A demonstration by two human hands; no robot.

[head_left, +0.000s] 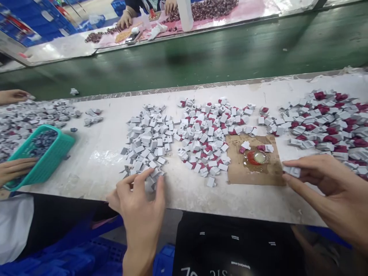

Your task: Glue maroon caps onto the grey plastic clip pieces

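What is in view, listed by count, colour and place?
Table: one, white, foreground
All-grey pieces: many, grey, left of centre
Two-tone pieces: many, grey-and-maroon, centre, right, far left
Cardboard: one, brown, right of centre
Round container: one, red, on cardboard
Basket: one, teal, left, holding dark pieces
Strip: one, green, beyond table
Far bench: one, pink, top
Far pieces: many, brown, far bench
Bottles: two, white, far bench
Crates: several, blue, top left
Co-workers' hands: four, bare, left edge, far bench
Garment: one, black, bottom centre
Left hand: one, bare, at all-grey pieces
Right hand: one, bare, right, pinching grey piece
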